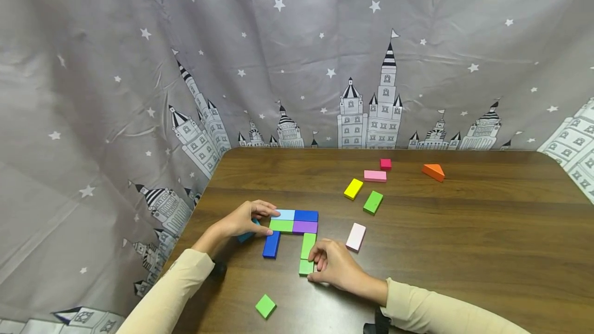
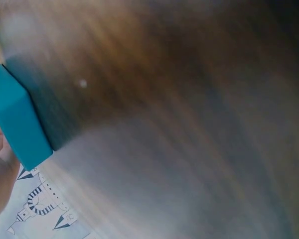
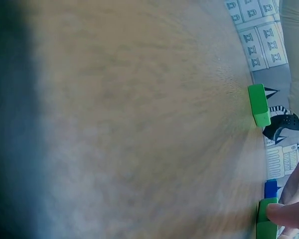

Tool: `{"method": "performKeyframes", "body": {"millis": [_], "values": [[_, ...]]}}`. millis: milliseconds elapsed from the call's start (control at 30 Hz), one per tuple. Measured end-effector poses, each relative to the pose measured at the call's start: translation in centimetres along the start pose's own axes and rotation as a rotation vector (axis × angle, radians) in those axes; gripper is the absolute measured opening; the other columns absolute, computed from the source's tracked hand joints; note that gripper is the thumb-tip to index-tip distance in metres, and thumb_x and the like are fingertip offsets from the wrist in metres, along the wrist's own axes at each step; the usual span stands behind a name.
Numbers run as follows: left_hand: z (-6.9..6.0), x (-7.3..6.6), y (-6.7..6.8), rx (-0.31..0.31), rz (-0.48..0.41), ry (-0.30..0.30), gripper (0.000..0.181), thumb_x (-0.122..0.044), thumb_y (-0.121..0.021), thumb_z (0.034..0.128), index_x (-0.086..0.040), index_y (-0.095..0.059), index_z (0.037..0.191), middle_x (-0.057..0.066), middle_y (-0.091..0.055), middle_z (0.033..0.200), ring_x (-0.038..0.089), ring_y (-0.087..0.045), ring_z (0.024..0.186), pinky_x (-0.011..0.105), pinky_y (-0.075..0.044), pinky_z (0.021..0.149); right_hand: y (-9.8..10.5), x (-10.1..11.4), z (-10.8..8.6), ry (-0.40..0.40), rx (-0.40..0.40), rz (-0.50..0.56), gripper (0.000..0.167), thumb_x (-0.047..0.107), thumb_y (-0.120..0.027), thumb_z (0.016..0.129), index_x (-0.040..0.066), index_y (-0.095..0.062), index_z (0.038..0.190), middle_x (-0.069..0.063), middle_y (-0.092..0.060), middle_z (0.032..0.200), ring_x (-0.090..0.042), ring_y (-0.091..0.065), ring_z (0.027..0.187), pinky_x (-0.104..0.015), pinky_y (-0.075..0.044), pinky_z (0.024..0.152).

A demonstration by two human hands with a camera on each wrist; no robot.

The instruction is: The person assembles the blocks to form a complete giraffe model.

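Observation:
My left hand [image 1: 243, 220] rests at the left end of a flat arrangement of blocks, pinching across a light blue block [image 1: 285, 215] and a green block [image 1: 281, 226]. A dark blue block [image 1: 306, 216] and a purple block [image 1: 304, 227] adjoin these. Partly under the left hand lies a teal block [image 2: 22, 124]. Below the row, a blue block [image 1: 271, 245] points down on the left; a long green block [image 1: 308, 246] does so on the right. At its lower end my right hand [image 1: 336, 264] pinches a small green block [image 1: 306, 267] between thumb and finger.
A loose green square block [image 1: 266, 306] lies nearer the front. To the right are a pale pink block [image 1: 356, 236], a green block [image 1: 373, 202], a yellow block [image 1: 353, 189], a pink block [image 1: 375, 176], a red block [image 1: 385, 164] and an orange triangle [image 1: 433, 172]. A curtain [image 1: 297, 66] hangs behind the table.

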State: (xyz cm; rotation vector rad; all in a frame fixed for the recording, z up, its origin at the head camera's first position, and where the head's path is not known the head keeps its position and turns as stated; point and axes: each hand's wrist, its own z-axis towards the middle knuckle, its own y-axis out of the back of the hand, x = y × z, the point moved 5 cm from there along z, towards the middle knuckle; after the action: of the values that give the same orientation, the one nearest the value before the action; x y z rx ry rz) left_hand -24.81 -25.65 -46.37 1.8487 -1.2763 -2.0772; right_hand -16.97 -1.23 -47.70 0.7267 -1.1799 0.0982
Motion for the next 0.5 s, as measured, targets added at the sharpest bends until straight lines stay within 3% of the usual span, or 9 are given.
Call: {"method": "performKeyframes", "body": {"millis": [267, 500], "values": [[0.1, -0.2, -0.1, -0.003, 0.000, -0.019, 0.043, -0.009, -0.084, 0.0809, 0.001, -0.070, 0.121, 0.019, -0.060, 0.128, 0.036, -0.055, 0.119, 0.050, -0.050, 0.096, 0.6, -0.4, 0.0, -0.020, 0.006, 0.096, 0.034, 0.001, -0.092, 0.062, 0.000, -0.066, 0.084, -0.004, -0.060, 0.073, -0.005, -0.056, 0.061, -0.021, -0.051, 0.056], [0.2, -0.3, -0.2, -0.006, -0.007, 0.001, 0.044, -0.010, -0.084, 0.0811, 0.000, -0.070, 0.122, 0.017, -0.060, 0.130, 0.034, -0.055, 0.119, 0.049, -0.049, 0.097, 2.0, -1.0, 0.8, -0.041, -0.062, 0.133, 0.038, 0.003, -0.092, 0.066, -0.005, -0.067, 0.093, -0.011, -0.061, 0.079, -0.012, -0.059, 0.063, -0.020, -0.052, 0.057]]}}
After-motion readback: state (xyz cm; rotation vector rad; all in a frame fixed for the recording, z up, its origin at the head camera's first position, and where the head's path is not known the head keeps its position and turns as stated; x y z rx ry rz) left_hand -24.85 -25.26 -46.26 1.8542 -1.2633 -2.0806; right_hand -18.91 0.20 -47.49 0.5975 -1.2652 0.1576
